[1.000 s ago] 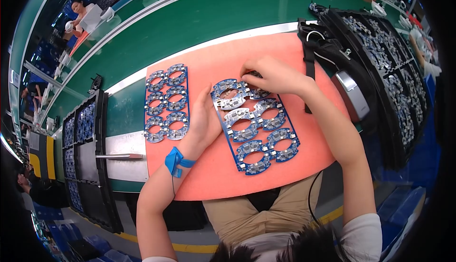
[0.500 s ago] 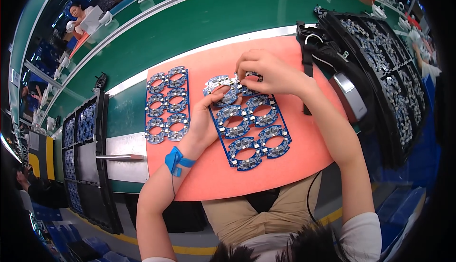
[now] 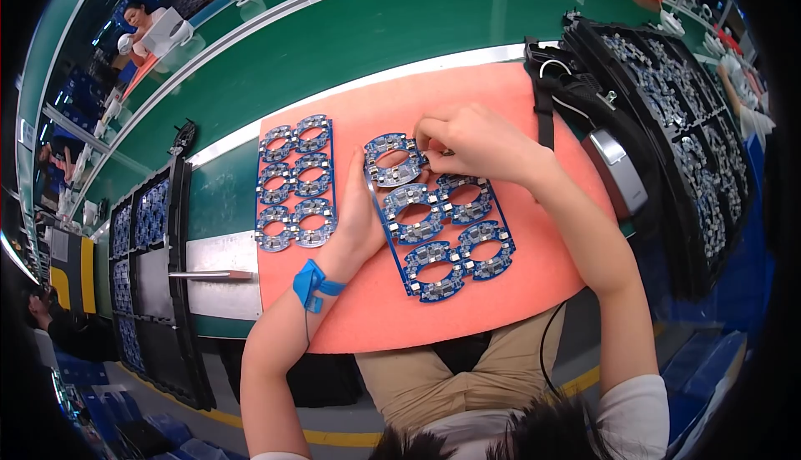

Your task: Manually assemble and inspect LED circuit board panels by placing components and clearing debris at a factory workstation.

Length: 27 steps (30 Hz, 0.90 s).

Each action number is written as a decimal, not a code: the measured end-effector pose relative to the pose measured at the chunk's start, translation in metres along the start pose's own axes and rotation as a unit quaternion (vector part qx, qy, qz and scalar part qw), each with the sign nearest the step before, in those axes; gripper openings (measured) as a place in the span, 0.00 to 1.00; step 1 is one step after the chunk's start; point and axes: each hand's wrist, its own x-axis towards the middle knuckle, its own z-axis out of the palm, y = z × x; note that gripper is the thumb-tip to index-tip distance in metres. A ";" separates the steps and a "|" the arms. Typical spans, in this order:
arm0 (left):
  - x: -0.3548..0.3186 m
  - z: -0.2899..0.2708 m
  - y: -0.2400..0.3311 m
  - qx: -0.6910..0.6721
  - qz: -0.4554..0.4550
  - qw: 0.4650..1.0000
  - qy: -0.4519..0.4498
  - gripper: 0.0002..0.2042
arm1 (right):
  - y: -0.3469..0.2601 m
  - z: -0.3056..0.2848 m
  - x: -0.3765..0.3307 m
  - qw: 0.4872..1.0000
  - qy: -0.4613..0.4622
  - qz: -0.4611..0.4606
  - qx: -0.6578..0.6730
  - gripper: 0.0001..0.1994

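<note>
A blue panel of joined ring-shaped circuit boards (image 3: 413, 232) lies at a slant in front of me, its far end in my hands. My left hand (image 3: 357, 218) supports it from the left edge, thumb along the side and fingers partly beneath, glimpsed through the openings. At the far right ring my right hand (image 3: 477, 144) pinches the board with bent fingers, covering most of that ring. A second, similar panel (image 3: 295, 180) rests flat to the left, apart from both hands. Under both panels is a pink mat (image 3: 375, 318). A blue strap (image 3: 310, 285) circles my left wrist.
Black trays holding circuit boards stand at the right (image 3: 667, 118) and left (image 3: 154, 293). By the mat's right edge sits a silver-and-black device (image 3: 616, 168). A metal tool (image 3: 213, 275) lies left of the mat. Beyond the green bench (image 3: 359, 51), a person (image 3: 146, 30) sits far left.
My left thumb has slid off the panel's face to its left edge. My right hand has shifted slightly right and nearer, and now hides more of the far right ring.
</note>
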 end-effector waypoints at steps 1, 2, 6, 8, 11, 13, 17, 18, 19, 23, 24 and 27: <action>0.000 0.000 0.000 0.007 -0.004 1.000 0.006 0.31 | -0.001 0.001 0.001 1.000 0.000 0.000 0.000 0.07; -0.001 -0.001 0.001 0.007 -0.004 1.000 0.007 0.31 | -0.002 0.002 0.001 0.998 0.024 0.013 0.061 0.07; -0.001 -0.001 0.001 0.028 0.007 0.998 -0.048 0.30 | -0.008 0.008 0.005 0.992 0.101 -0.033 0.073 0.08; 0.001 0.000 -0.001 0.036 0.005 0.996 -0.079 0.30 | -0.006 0.017 0.006 0.991 0.114 -0.049 0.051 0.07; 0.002 0.000 -0.002 0.037 0.026 0.998 -0.053 0.29 | 0.000 0.020 0.009 0.987 0.132 -0.091 0.013 0.07; 0.000 0.001 -0.001 0.026 0.025 0.999 -0.004 0.28 | 0.004 0.009 0.005 0.996 0.070 -0.042 0.028 0.08; 0.005 -0.003 -0.003 0.015 0.029 0.999 -0.001 0.28 | 0.017 0.002 -0.001 0.995 0.059 -0.070 -0.041 0.06; 0.006 -0.004 -0.004 0.015 0.027 1.000 -0.001 0.28 | 0.017 0.003 -0.002 0.995 0.059 -0.069 -0.040 0.06; 0.006 -0.004 -0.005 0.004 0.028 1.000 -0.004 0.27 | 0.016 0.005 -0.002 0.994 0.066 -0.070 -0.060 0.06; 0.003 -0.003 -0.002 0.010 0.026 1.000 0.006 0.27 | 0.002 0.002 0.002 0.999 0.040 0.015 -0.024 0.06; 0.003 -0.003 -0.002 0.009 0.026 1.000 0.005 0.27 | 0.001 0.000 0.002 0.999 0.039 0.015 -0.025 0.06; 0.002 -0.002 -0.001 0.018 0.016 0.999 -0.030 0.26 | -0.003 0.002 0.002 0.995 0.090 -0.026 0.035 0.08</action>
